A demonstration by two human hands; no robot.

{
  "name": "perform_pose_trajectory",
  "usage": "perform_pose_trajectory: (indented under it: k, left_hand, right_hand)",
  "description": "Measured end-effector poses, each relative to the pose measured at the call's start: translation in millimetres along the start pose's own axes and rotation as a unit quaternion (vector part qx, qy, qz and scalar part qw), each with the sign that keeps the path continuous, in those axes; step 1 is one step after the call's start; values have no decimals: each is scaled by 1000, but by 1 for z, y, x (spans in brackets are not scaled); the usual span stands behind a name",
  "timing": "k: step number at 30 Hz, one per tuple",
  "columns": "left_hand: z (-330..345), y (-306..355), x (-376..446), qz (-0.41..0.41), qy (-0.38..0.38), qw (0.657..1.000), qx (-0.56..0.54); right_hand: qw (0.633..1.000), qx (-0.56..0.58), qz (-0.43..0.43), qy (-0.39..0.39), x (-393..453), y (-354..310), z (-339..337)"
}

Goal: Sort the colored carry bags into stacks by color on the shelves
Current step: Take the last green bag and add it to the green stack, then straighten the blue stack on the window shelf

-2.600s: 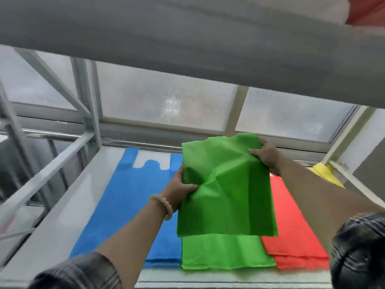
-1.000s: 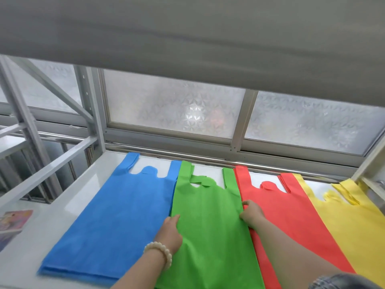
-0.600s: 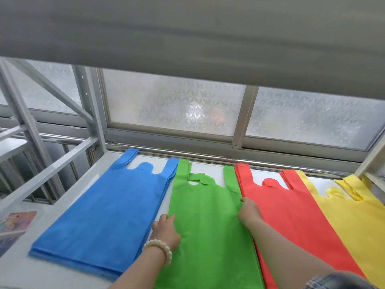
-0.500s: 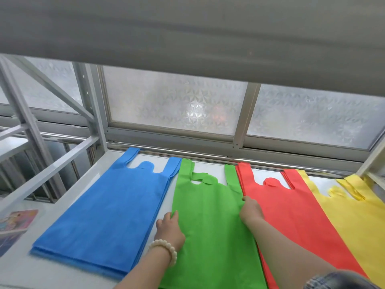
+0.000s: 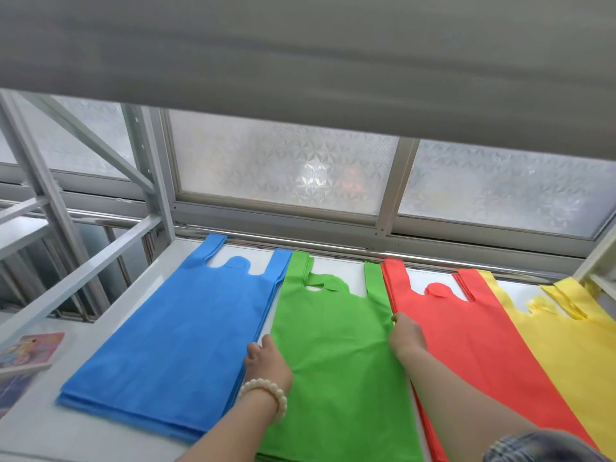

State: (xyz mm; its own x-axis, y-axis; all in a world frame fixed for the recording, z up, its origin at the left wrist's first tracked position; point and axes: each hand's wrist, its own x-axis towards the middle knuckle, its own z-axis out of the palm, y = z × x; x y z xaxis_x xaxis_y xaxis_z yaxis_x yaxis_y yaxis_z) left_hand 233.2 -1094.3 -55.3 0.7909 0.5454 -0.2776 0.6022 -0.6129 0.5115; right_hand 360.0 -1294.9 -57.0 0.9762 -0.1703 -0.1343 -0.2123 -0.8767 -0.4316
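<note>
1. Shelf: I see a pale, flat surface in front of a frosted window; it carries four bag stacks laid side by side, handles toward the window.
2. Green stack: my landmark, lying flat in the middle of the shelf.
3. Blue stack: just left of the green stack, the long edges touching or nearly so; several layers show at its near edge.
4. Red stack: immediately right of the green stack, its left edge tucked against it.
5. Yellow stack: beyond the red stack, farthest right of the green one, and cut off by the frame.
6. Left hand: at the green stack's left edge, fingers curled on that edge; a pale bead bracelet sits on the wrist.
7. Right hand: at the green stack's right edge, fingers bent and pinching the edge where it meets the red stack.
8. Colourful flat item: well left of the green stack, lower than the shelf; I cannot tell what it is.
</note>
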Motion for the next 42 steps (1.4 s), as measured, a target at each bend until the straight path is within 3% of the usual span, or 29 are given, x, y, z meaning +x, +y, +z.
perform_pose_trajectory:
  k: [5,10,18,23,27,34,39,42]
  left_hand:
    - [6,-2,-2,35,-19,999,19]
    - [4,-2,-1,25,-33,998,44]
    - [1,-6,3,46,-76,995,44]
    - [-16,-16,14,69,-36,996,44]
    - [-44,-35,35,62,21,997,44]
    - [-98,-100,71,-28,88,991,92]
    - [-131,-158,75,-131,58,984,107]
    - [-139,-182,75,-149,30,984,96]
  right_hand:
    - [999,-13,-2,36,-6,3,2]
    - [996,-92,1,-1,-15,-7,1]
    - [991,-127,-21,-30,-21,-25,10]
    - [992,-121,-6,-25,-23,-35,5]
    - [996,-59,-67,-12,-34,-67,17]
    - [977,111,-122,-133,-69,-146,61]
    - [970,143,-99,-171,-87,-179,90]
    - [972,158,-52,-167,-94,-191,104]
